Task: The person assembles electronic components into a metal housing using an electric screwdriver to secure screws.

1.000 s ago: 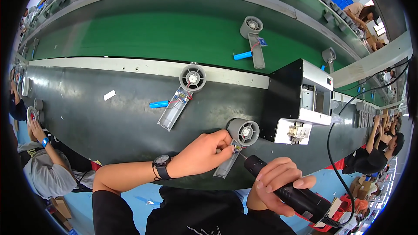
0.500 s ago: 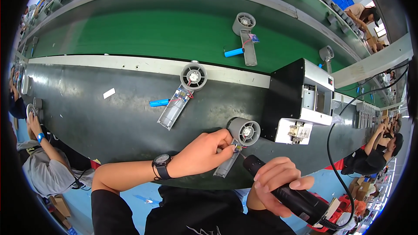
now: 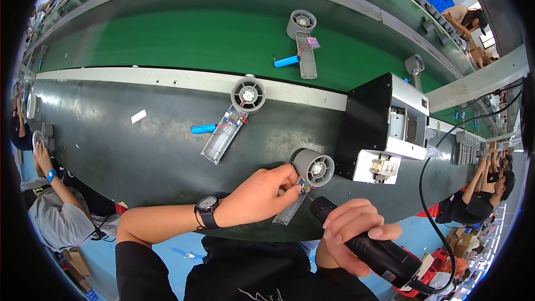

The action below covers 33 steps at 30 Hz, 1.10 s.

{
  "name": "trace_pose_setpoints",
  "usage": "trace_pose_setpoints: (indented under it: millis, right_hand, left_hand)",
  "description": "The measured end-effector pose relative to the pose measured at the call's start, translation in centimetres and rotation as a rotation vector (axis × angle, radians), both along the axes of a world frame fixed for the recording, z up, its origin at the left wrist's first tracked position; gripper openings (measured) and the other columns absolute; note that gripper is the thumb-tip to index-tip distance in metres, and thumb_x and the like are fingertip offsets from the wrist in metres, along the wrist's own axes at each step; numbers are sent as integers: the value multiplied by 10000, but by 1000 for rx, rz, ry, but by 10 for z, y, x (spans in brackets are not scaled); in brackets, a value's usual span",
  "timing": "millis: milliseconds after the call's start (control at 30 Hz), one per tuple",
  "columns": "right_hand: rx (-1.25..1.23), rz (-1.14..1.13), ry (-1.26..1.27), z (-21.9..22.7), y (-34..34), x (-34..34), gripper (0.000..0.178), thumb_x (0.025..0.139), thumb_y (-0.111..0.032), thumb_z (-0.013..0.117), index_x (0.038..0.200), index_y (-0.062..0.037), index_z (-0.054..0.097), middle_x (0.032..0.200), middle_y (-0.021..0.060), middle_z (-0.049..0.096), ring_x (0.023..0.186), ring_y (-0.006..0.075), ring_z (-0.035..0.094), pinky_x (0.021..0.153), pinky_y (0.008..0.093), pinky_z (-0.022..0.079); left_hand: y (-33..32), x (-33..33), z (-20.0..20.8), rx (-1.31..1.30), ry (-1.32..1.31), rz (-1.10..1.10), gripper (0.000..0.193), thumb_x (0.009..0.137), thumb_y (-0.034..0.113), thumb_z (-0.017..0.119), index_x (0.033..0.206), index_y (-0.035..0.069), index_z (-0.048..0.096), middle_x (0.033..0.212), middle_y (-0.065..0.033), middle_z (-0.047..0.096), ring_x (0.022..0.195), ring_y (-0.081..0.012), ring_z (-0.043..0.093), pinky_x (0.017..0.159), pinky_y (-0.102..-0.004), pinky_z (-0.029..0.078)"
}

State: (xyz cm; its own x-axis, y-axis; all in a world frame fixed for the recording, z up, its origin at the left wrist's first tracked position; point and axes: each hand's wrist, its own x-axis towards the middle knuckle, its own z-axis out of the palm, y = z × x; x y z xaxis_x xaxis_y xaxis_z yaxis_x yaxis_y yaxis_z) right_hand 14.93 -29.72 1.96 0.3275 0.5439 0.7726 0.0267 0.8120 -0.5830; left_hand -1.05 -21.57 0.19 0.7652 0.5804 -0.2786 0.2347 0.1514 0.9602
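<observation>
My right hand (image 3: 359, 234) is wrapped round a black electric screwdriver (image 3: 384, 259), whose tip end points up and left toward a grey fan housing (image 3: 313, 167). My left hand (image 3: 264, 192), wearing a watch, has thumb and forefinger pinched at the neck of that housing, beside a small circuit board (image 3: 304, 188). The open handle trough of this housing runs down toward me, partly behind my fingers. Another open fan housing (image 3: 248, 96) lies further off, with a board, red wires and a blue battery cell (image 3: 203, 129) sticking out to its left.
A black and silver machine (image 3: 384, 128) stands at the right of the dark bench (image 3: 111, 150). Behind runs a green conveyor belt (image 3: 167, 39) carrying another fan housing (image 3: 302, 25). A black cable (image 3: 424, 189) loops down at right. People work at both sides.
The fan housing on the green belt has shifted left and slightly away, and the one behind the machine has moved left too. My hands and the screwdriver stay almost where they were.
</observation>
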Motion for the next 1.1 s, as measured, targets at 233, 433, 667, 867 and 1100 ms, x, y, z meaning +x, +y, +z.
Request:
trace_pose_setpoints:
  millis: [233, 433, 667, 867, 1100]
  right_hand:
    - [-2, -55, 25, -5, 1, -5, 558, 912, -523, 639, 1103, -55, 401, 616, 19, 547, 420, 131, 547, 408, 248, 501]
    - [-14, -59, 29, -5, 3, -4, 555, 901, -535, 645, 1048, -64, 391, 616, 17, 542, 425, 128, 553, 408, 250, 500]
    - [-35, -71, 58, -8, 1, -9, 557, 894, -538, 651, 1031, -66, 389, 600, 15, 538, 427, 132, 560, 407, 257, 506]
    - [72, 67, -4, 3, 5, 1, 625, 904, -529, 648, 1197, -29, 415, 582, 21, 551, 425, 137, 558, 400, 258, 498]
    - [197, 199, 608, 34, -21, 36, 467, 985, -359, 575, 1231, 1, 405, 633, 34, 477, 456, 115, 479, 462, 239, 426]
  left_hand:
    - [0, -1, 1, 35, 33, -9, 154, 922, 105, 592, 922, -16, 496, 752, -166, 672, 624, -339, 628, 559, -388, 459]
    - [-2, -1, -3, 56, -6, 7, 156, 915, 103, 593, 921, -18, 495, 758, -173, 667, 631, -355, 618, 561, -395, 456]
    - [-6, -3, -10, 71, -35, 26, 149, 939, 89, 591, 941, -24, 493, 736, -126, 659, 569, -178, 535, 550, -322, 428]
    - [-8, -7, -4, 98, -52, 33, 145, 952, 117, 595, 959, -21, 548, 741, -117, 658, 609, -168, 561, 581, -319, 440]
    - [64, -51, 70, 438, 129, 247, 200, 934, 172, 629, 1030, -2, 656, 805, -76, 661, 704, -97, 561, 636, -276, 458]
